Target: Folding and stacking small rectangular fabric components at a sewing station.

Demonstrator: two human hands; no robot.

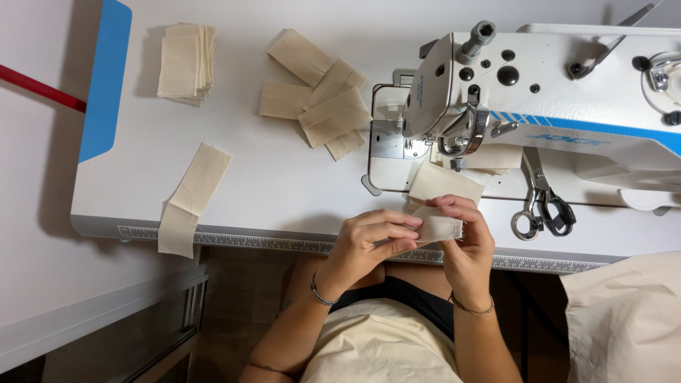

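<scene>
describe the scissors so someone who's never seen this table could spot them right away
Start at the white sewing machine on the right of the table. The scissors lie flat just in front of its base, handles toward the person. They are the only metal tool there; everything else loose is cream fabric.

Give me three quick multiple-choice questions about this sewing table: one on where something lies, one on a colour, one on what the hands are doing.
1. Where do the scissors lie?
A. On the table under the sewing machine's arm, right of the needle
B. On the neat fabric stack at the far left
C. In the person's lap

2. What colour is the stripe on the sewing machine?
A. Green
B. Blue
C. Orange

3. What are the left hand and right hand doing?
A. Resting flat on the table
B. Gripping the scissors
C. Pinching one small cream fabric piece together

Answers: 1 A, the scissors rest beside the machine bed; 2 B, a blue band runs along its white body; 3 C, both hands' fingers close on the piece at the table edge.
</scene>
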